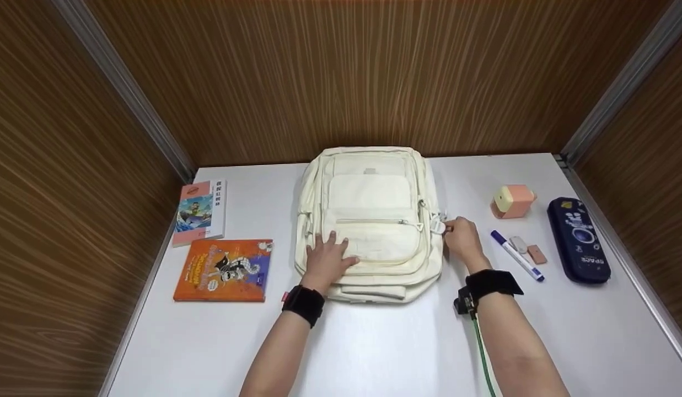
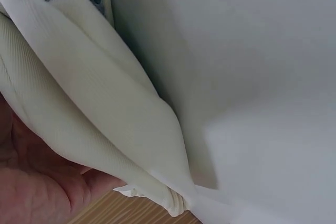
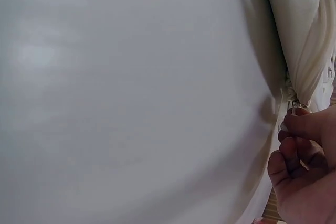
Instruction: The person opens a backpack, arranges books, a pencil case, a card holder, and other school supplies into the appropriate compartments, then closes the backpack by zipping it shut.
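A cream backpack (image 1: pixel 374 193) lies front side up on the white table. My left hand (image 1: pixel 327 262) rests on its lower left front with the fingers spread. In the left wrist view, that palm (image 2: pixel 42 182) is beside the bag's folded cream fabric (image 2: pixel 100 82). At the bag's right side, my right hand (image 1: pixel 463 240) pinches a small zipper pull (image 3: pixel 295 107) between thumb and finger. A round white tag (image 1: pixel 438 227) hangs right by those fingertips. Another zipper (image 1: pixel 404 222) crosses the front pocket.
On the left lie an orange book (image 1: pixel 225 270) and a smaller book (image 1: pixel 200 212). To the right are a pink and yellow pencil sharpener (image 1: pixel 514 201), a marker (image 1: pixel 517 255), two small erasers (image 1: pixel 537 254) and a dark blue pencil case (image 1: pixel 579 240). Wood-grain panels (image 1: pixel 341 77) enclose the table.
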`<state>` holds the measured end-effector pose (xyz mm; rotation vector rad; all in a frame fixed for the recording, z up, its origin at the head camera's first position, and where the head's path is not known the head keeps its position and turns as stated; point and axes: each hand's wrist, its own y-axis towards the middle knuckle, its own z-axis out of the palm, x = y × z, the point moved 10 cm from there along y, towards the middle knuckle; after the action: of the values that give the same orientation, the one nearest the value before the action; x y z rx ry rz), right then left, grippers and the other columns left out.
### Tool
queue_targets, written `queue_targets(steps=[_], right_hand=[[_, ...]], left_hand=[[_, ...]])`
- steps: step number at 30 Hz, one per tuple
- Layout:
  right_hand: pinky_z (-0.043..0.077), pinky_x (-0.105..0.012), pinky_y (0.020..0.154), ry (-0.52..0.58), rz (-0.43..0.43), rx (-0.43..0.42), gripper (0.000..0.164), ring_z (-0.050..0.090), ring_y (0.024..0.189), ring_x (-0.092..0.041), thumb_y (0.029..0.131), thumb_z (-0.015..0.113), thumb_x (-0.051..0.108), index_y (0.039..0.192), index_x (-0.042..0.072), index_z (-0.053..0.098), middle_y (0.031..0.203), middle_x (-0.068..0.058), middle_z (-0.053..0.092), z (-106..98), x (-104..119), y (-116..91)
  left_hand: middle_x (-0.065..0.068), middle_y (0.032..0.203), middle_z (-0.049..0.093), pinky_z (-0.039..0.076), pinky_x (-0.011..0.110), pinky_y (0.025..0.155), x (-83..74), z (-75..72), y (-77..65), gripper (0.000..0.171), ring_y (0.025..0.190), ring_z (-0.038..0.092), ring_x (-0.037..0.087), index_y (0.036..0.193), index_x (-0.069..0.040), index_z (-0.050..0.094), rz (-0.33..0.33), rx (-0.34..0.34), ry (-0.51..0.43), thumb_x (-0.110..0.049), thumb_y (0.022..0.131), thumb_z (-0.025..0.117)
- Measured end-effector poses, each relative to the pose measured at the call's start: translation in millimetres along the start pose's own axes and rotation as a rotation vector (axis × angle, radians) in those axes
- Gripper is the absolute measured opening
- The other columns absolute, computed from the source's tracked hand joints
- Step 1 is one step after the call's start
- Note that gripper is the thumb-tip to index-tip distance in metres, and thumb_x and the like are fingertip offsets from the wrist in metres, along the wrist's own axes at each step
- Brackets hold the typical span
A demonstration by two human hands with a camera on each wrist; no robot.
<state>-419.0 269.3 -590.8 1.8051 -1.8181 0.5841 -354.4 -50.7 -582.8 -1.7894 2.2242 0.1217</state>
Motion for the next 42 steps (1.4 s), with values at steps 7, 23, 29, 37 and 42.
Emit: queue_targets(steps=[7,23,29,37,42], right_hand=[[0.037,-0.059,0.099,0.003,-0.014,0.045,0.054,0.049,0.120,-0.050,0.088,0.053,0.001,0.142,0.004,0.048,0.132,-0.030,0.054,2,-2,6],[0.045,-0.055,0.090,-0.063,-0.004,0.095,0.029,0.060,0.104,-0.046,0.090,0.054,0.008,0.113,-0.006,0.066,0.112,-0.028,0.064,5,-1,10],[0.047,-0.055,0.077,-0.150,0.032,-0.036,0.016,0.056,0.096,-0.042,0.087,0.057,0.007,0.094,-0.003,0.068,0.104,-0.024,0.055,-7,-4,7],[0.048,-0.052,0.070,-0.200,-0.044,-0.192,0.013,0.059,0.085,-0.038,0.088,0.070,0.012,0.084,0.001,0.076,0.092,-0.016,0.061,-25,8,4],[0.050,-0.053,0.072,-0.173,-0.075,-0.081,0.017,0.064,0.088,-0.041,0.092,0.061,0.006,0.098,0.002,0.077,0.096,-0.020,0.068,-16,11,3]], left_hand=[[0.017,0.155,0.032,0.025,0.069,0.104,1.4,0.7,0.9,0.069,0.140,0.022,0.051,0.146,-0.018,0.049,0.010,0.031,-0.038,-0.060,0.092,0.055],[0.017,0.154,0.035,0.027,0.070,0.102,1.1,0.8,-0.3,0.069,0.139,0.024,0.051,0.144,-0.017,0.051,0.015,0.019,-0.013,-0.061,0.092,0.054],[0.016,0.155,0.032,0.024,0.070,0.104,1.5,2.2,0.3,0.069,0.140,0.021,0.050,0.146,-0.019,0.049,0.004,0.033,-0.027,-0.061,0.092,0.054],[0.016,0.155,0.032,0.025,0.069,0.104,1.4,2.6,0.3,0.069,0.141,0.021,0.050,0.146,-0.019,0.049,0.003,0.038,-0.020,-0.062,0.092,0.054],[0.016,0.155,0.032,0.025,0.069,0.104,2.1,2.0,0.3,0.069,0.140,0.022,0.050,0.146,-0.019,0.049,0.004,0.027,-0.013,-0.061,0.092,0.054]])
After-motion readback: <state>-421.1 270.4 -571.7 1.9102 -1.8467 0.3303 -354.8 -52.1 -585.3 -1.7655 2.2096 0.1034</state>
